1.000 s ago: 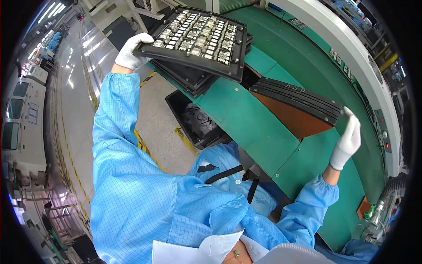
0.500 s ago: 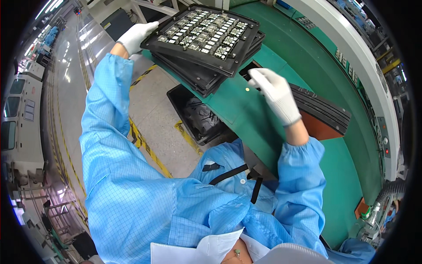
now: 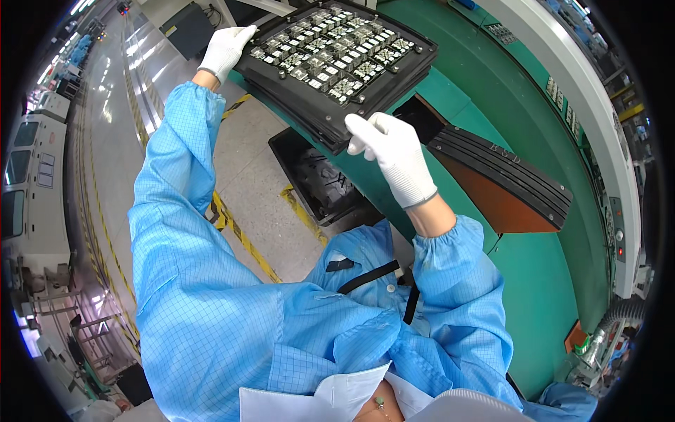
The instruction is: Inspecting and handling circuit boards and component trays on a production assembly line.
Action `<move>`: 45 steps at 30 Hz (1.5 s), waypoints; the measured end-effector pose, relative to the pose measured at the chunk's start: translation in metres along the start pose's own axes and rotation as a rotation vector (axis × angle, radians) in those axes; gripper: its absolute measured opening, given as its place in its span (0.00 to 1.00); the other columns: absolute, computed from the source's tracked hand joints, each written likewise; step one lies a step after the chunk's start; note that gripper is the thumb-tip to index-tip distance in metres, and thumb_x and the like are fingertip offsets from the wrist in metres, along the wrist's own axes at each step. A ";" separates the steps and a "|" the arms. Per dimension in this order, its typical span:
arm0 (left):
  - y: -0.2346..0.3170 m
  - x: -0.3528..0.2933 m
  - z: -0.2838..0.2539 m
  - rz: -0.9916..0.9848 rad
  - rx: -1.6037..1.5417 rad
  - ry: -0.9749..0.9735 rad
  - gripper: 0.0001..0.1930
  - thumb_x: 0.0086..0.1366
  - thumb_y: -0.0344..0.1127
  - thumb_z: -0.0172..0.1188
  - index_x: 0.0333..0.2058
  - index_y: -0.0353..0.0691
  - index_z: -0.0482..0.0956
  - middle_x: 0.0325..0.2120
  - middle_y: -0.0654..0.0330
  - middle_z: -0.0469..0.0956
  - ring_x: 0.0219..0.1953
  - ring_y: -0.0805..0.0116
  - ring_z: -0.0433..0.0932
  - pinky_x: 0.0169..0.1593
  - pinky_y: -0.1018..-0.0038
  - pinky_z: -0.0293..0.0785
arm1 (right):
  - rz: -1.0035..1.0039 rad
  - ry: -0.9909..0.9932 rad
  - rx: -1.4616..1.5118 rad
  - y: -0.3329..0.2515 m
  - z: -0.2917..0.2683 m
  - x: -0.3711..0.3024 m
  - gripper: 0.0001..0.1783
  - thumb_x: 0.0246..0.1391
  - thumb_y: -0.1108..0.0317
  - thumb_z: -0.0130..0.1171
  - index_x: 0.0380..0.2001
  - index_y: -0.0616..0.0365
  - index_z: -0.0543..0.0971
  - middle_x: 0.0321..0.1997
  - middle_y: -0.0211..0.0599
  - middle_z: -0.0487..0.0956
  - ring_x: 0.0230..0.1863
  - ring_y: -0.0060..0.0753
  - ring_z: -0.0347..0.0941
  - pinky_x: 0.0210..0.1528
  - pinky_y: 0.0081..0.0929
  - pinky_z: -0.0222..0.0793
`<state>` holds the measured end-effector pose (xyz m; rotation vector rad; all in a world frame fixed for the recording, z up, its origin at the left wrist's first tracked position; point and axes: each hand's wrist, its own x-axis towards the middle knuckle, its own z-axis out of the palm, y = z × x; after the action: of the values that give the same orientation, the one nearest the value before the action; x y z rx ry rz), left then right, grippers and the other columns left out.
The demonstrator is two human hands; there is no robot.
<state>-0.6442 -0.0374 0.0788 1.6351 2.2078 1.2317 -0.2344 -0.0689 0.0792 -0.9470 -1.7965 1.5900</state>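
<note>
A black tray (image 3: 309,98) holding rows of small circuit boards (image 3: 337,49) lies on top of a stack of similar black trays (image 3: 309,130), at the far middle of the green bench. My left hand (image 3: 226,50), in a white knit glove, grips the tray's left corner with its fingertips over the edge. At the near right corner, my gloved right hand (image 3: 390,151) has its fingers curled in against the tray edge. The undersides of both grips are hidden.
A black ribbed, wedge-shaped unit with orange-brown sides (image 3: 506,176) stands on the green bench (image 3: 538,281) to the right. Below the bench's left edge, a black bin (image 3: 295,169) holds crumpled dark material. A white machine frame (image 3: 590,105) curves along the right.
The top tray has turned and now lies nearly in line with the stack beneath. My right hand has moved left to its near corner; my left hand stays on the left corner.
</note>
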 end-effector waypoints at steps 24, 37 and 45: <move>0.033 -0.032 -0.033 0.150 -0.128 0.180 0.19 0.66 0.45 0.67 0.43 0.33 0.88 0.34 0.55 0.87 0.36 0.66 0.84 0.41 0.74 0.77 | -0.245 -0.177 -0.353 -0.010 -0.022 0.017 0.17 0.63 0.56 0.66 0.30 0.61 0.82 0.25 0.27 0.79 0.29 0.18 0.71 0.35 0.22 0.68; 0.092 -0.100 -0.004 0.755 0.666 -0.150 0.25 0.52 0.26 0.59 0.52 0.41 0.78 0.41 0.52 0.76 0.47 0.51 0.75 0.54 0.61 0.75 | -0.788 0.032 -0.967 -0.011 -0.014 0.046 0.34 0.41 0.43 0.77 0.46 0.55 0.81 0.42 0.42 0.73 0.46 0.47 0.72 0.52 0.41 0.70; 0.077 -0.077 -0.041 0.539 0.204 -0.391 0.15 0.64 0.36 0.61 0.47 0.35 0.82 0.46 0.54 0.82 0.50 0.59 0.81 0.56 0.67 0.76 | -0.676 -0.175 -0.498 -0.029 -0.053 0.058 0.20 0.58 0.58 0.69 0.48 0.57 0.83 0.47 0.38 0.78 0.49 0.35 0.76 0.51 0.31 0.72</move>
<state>-0.5781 -0.1180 0.1300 2.4132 1.7560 0.6866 -0.2309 0.0076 0.1132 -0.3138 -2.3590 0.8369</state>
